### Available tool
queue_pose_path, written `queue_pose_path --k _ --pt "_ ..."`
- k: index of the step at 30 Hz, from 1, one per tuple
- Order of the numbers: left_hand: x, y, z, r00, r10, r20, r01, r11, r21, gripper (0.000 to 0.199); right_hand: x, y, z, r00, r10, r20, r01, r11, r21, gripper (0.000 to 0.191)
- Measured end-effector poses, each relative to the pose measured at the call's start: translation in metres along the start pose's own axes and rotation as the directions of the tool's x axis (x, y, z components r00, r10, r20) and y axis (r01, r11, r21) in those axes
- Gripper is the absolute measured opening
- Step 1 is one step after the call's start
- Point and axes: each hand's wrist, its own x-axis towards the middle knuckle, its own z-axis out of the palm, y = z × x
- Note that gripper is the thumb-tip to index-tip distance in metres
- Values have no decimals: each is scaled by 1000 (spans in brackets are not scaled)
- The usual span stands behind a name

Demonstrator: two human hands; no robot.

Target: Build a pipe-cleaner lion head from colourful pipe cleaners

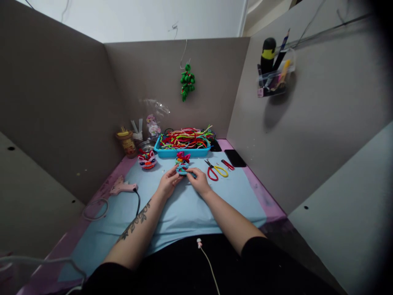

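Between both hands is a light-blue pipe-cleaner piece, roughly ring-shaped. My left hand grips its left side between thumb and fingers. On its right side my right hand pinches a short blue end. A pink, multicoloured fuzzy figure shows just behind the piece; whether it touches is not clear. A red and pink lion-head figure stands to the left. To the right of my hands lie scissors with one red and one yellow handle.
Behind is a blue tray heaped with coloured pipe cleaners. A pink glue gun with a cord lies at left. A red cutter and a black phone lie at right. Grey partitions enclose the table; a green ornament hangs behind.
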Motion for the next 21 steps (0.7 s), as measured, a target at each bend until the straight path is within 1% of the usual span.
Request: queue_pose_path --k 6,10,12,16,21 --pt "3 -1 -1 1000 15 -24 -15 1000 -18 45 0 -1 1 1000 -5 0 5 1000 15 17" --pt "5 1 -6 998 19 -57 -22 999 -47 41 0 -4 -1 997 17 -72 -16 1000 14 22" --pt "6 3 -7 998 20 -55 -23 998 -54 40 1 -5 -3 994 16 -106 -15 1000 15 18" --pt "6 5 -9 999 8 -51 -12 997 -78 35 2 -5 -4 991 -43 -129 46 999 24 10" --pt "6 7 -10 997 -39 -67 32 994 -106 34 3 -4 -4 978 -86 -192 77 995 -56 6"
